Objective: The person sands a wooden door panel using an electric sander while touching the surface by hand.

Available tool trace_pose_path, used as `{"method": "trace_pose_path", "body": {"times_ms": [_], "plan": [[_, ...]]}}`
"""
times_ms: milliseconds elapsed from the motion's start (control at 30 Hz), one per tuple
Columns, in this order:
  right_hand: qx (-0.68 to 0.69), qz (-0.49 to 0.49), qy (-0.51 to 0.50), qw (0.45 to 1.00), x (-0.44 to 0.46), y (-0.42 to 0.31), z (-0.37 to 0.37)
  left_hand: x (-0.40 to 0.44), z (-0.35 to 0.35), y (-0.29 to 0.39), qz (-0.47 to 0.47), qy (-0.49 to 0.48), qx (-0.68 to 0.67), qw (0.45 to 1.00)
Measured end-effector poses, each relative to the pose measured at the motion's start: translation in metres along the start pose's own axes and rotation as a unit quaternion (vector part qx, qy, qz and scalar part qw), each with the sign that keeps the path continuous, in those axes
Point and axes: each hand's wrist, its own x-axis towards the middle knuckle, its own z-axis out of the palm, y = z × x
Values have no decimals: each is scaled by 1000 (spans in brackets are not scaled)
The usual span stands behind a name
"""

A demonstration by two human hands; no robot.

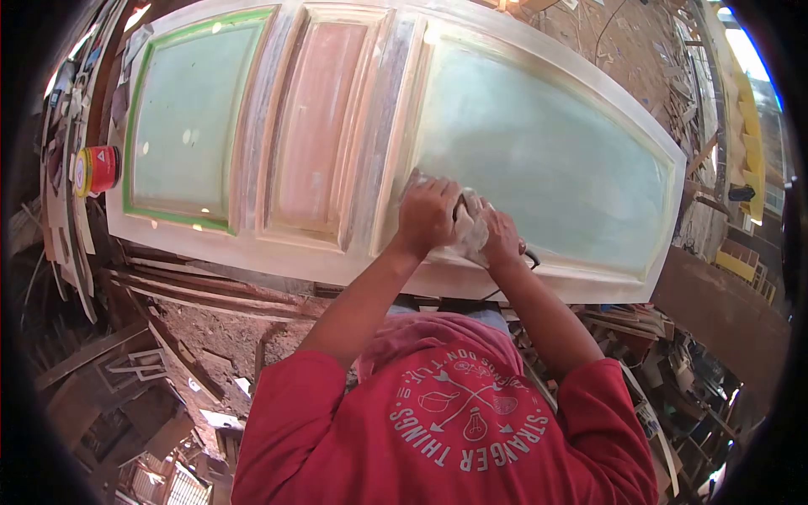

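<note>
Far to the left of our left hand we see a red can by the end of the door, whose long axis runs crosswise in front of us; nearer that hand lies the door's narrow pink panel. Our left hand curls over the far-left end of a dusty power tool, which sits low on the door, its long axis slanting from beneath these fingers back toward our right hand. Neither hand is nearer: both touch it, the right wrapped around the near-right end, though its fingertips are partly hidden. Both forearms reach forward and converge, elbows wide, wrists close together. Just right of the right hand a black cord trails off, and beyond both hands spreads the large pale green panel.
</note>
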Motion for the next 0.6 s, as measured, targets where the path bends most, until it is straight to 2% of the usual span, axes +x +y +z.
{"method": "trace_pose_path", "body": {"times_ms": [33,67,167,200,233,300,333,433,600], "plan": [[-13,13,-22,1000,12,-11,-23,11,8,-4,14,21,8,1000],[-27,28,-44,998,23,-18,-40,20,16,-10,20,54,-44,997],[54,76,49,994,62,-14,-63,54,16,-20,34,134,-112,984],[68,87,24,994,78,-19,-88,46,13,-9,14,195,-48,979],[84,96,-3,992,94,-25,-116,37,15,-7,5,171,-35,985],[94,118,6,989,129,-23,-143,10,24,-18,-14,122,-3,992],[76,112,34,990,149,-16,-144,-8,35,-25,-45,77,-39,995],[39,128,84,987,202,2,-152,-49,48,-29,-101,-8,8,995],[13,116,116,986,251,35,-158,-74,54,-27,-144,-68,29,987]]}}
